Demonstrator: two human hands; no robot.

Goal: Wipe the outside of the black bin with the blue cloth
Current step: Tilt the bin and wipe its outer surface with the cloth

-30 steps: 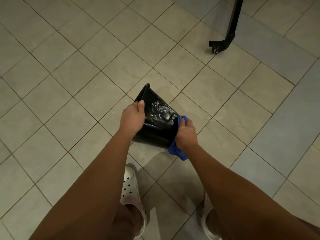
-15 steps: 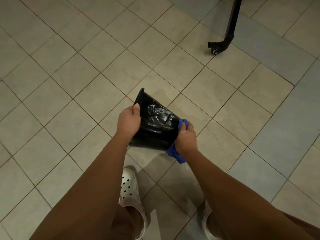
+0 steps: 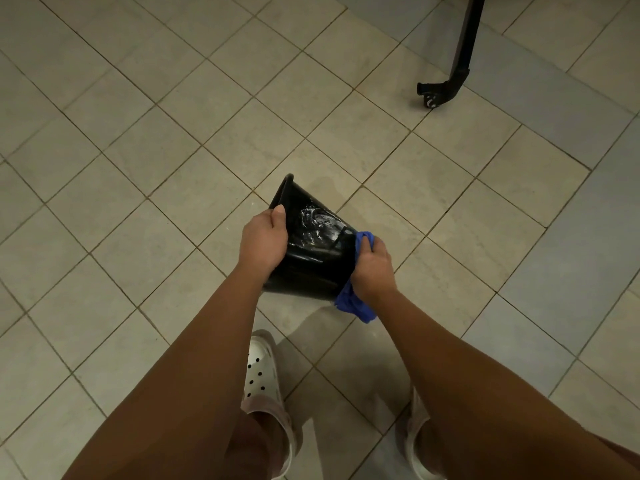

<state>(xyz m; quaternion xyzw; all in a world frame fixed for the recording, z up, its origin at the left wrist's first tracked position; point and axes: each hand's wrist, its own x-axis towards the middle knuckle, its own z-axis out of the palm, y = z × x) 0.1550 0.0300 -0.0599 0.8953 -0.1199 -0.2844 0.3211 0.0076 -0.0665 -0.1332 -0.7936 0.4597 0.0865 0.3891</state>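
Observation:
The black bin [image 3: 311, 261] is held tipped on its side above the tiled floor, its rim pointing away to the upper left and its glossy wall streaked with wet marks. My left hand [image 3: 264, 239] grips the bin's rim, thumb on the outside wall. My right hand [image 3: 372, 266] holds the bunched blue cloth [image 3: 353, 303] against the bin's narrow bottom end. Part of the cloth hangs below my wrist and a fold shows above my fingers.
The beige tiled floor [image 3: 145, 161] spreads all around, with greyer tiles to the right. A black metal leg with a small castor [image 3: 440, 91] stands at the upper right. My feet in white perforated clogs [image 3: 263, 379] are directly below the bin.
The bin has tilted a little and my right hand with the cloth has slid slightly along the bin's bottom end. My left hand keeps its hold on the rim.

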